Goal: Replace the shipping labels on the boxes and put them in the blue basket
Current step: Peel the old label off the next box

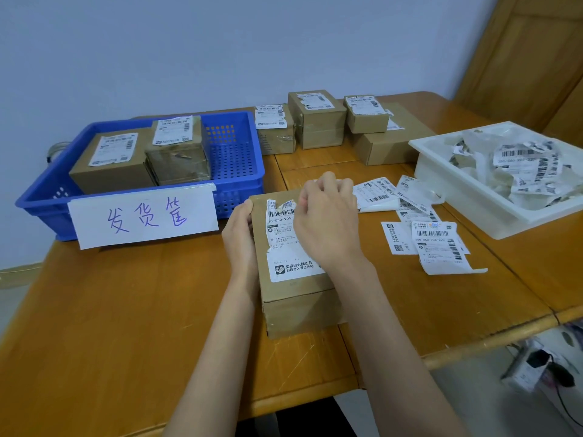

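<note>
Now the old label is coming off the near box.

Left hand grips the box by its left edge at the table's near middle; right hand pinches the torn label at its far end. Best to peel low and slow, box pinned flat. Blue basket waits far left.

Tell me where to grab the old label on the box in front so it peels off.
Pinch the torn, lifted flap at the old label's far top edge, coming from the far side and pulling toward you. The rest lies flat against the box, steadied by the left hand.
</note>
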`<state>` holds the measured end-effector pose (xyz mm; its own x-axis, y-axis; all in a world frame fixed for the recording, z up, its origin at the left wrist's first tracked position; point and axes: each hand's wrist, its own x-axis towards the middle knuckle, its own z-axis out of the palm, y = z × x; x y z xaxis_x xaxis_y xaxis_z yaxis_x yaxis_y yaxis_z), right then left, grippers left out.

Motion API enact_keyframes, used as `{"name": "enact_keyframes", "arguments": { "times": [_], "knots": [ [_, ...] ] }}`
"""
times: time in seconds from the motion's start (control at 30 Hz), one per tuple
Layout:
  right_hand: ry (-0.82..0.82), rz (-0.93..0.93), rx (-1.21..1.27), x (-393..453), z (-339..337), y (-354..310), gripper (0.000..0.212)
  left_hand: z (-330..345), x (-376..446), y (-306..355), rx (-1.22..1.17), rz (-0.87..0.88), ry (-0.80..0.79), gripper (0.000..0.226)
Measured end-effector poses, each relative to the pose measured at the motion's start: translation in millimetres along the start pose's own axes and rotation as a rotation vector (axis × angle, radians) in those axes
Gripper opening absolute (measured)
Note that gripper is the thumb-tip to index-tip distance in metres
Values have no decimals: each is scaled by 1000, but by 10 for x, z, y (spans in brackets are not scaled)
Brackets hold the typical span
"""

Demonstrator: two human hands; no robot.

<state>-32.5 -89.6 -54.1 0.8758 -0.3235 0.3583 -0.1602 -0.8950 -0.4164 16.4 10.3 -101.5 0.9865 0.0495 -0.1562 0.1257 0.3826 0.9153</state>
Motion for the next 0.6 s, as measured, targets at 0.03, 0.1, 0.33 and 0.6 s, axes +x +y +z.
{"name": "enact_keyframes", "arguments": {
  "times": [0.03, 0.1, 0.33, 0.6],
  "knots": [
    [-21, -19, -18, -8, -6, -5, 15, 4, 0, 3, 8, 8, 1, 24],
    [-32, 17, 28, -10, -28, -9, 11, 3, -5, 1, 12, 11, -6, 26],
    [62, 106, 241, -14, -52, -68, 16, -1, -11, 16, 18, 35, -15, 25],
    [-84, -3, 89, -112, -6, -298, 42, -22, 43, -11, 52, 78, 13, 22]
  ]
}}
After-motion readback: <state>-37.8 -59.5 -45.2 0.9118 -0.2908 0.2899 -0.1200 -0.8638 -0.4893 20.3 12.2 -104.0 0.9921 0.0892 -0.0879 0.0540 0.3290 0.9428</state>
